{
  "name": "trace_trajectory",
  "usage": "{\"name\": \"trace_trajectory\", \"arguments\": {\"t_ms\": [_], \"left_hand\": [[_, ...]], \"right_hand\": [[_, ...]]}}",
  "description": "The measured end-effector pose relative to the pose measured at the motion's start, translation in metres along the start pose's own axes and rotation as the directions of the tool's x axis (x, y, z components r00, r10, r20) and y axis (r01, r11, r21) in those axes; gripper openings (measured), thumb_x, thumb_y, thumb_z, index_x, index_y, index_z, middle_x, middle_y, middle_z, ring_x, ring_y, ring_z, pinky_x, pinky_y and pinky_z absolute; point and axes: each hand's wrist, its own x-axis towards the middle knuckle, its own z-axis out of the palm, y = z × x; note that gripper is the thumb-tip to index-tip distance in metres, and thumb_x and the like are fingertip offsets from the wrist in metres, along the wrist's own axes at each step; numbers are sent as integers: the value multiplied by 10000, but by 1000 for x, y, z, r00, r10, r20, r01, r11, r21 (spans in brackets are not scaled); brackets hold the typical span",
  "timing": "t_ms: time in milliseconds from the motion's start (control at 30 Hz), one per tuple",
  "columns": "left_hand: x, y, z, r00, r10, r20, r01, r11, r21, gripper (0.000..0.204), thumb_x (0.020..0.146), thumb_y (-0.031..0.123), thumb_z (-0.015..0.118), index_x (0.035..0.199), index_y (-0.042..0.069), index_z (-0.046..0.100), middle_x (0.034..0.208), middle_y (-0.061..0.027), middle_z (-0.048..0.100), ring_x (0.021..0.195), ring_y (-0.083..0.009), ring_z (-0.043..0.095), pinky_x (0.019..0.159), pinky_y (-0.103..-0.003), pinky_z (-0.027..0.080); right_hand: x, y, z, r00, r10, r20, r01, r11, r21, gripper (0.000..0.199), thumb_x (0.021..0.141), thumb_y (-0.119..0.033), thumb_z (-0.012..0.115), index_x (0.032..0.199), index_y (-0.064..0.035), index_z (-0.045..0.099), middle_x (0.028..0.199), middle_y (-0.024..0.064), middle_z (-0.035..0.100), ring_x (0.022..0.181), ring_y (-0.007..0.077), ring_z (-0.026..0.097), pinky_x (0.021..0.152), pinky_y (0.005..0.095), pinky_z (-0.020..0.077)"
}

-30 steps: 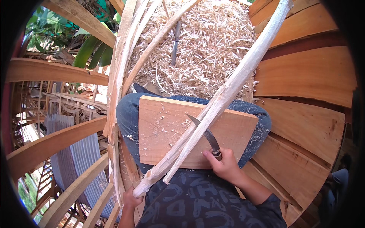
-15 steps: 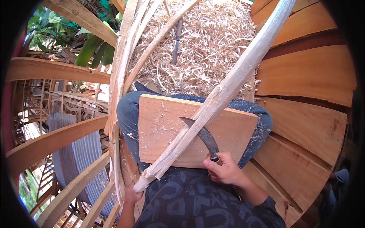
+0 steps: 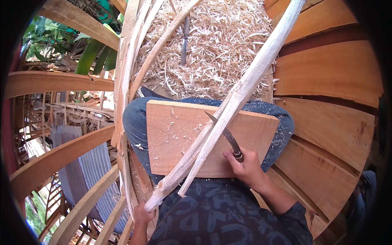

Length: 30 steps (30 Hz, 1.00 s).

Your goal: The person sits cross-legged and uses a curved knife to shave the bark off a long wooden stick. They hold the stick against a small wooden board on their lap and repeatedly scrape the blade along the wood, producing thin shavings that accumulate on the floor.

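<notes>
Head view: left hand gripped the pole near its lower end; right hand clenched the knife by its handle, blade partly hidden behind a split strip. Pole lay slantwise over the board on the lap.

Dark printed T-shirt on wearer: large grey letter-like shapes scattered over fabric — brushy, uneven; no word legible.

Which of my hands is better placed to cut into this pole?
Probably your right hand: it grips the curved knife, whose blade meets the pale pole. Your left hand holds the pole's lower end, so it seems better suited to steadying.
</notes>
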Motion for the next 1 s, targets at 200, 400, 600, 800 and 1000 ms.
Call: {"name": "trace_trajectory", "arguments": {"t_ms": [200,400,600,800,1000], "left_hand": [[0,0,1,999,-38,15,37,998,52,362,481,183,744,719,27,520,663,-194,583,663,-393,602,600,-429,492],[6,-15,14,1000,5,5,-5,1000,-23,362,489,179,750,723,26,519,670,-197,585,668,-396,602,598,-426,495],[7,-12,9,1000,9,0,-9,999,-48,362,496,171,752,725,25,513,663,-196,580,665,-397,600,586,-421,491],[0,-19,8,1000,16,-22,-16,1000,9,378,484,180,754,726,25,508,650,-197,567,661,-404,594,591,-428,487],[-2,-10,5,1000,2,-22,-1,999,36,380,476,178,747,720,32,496,656,-197,568,649,-410,584,583,-441,485]], "right_hand": [[-9,-11,-6,849,209,486,-461,741,487,237,914,-204,540,744,-52,472,488,-11,373,376,67,362,342,241,286],[-13,-16,-17,728,22,685,-641,378,668,214,947,-222,485,778,-107,419,497,-51,294,370,42,285,337,207,262],[-11,-10,1,963,139,229,-214,913,347,237,889,-192,583,735,-13,559,517,-23,453,455,36,381,395,247,294],[-9,-11,10,996,79,45,-86,980,182,246,862,-141,600,671,5,548,505,-37,426,503,41,375,440,261,284],[-8,-3,16,997,-27,-73,30,999,42,230,850,-163,624,763,48,589,536,57,508,500,78,451,443,282,358]]}}
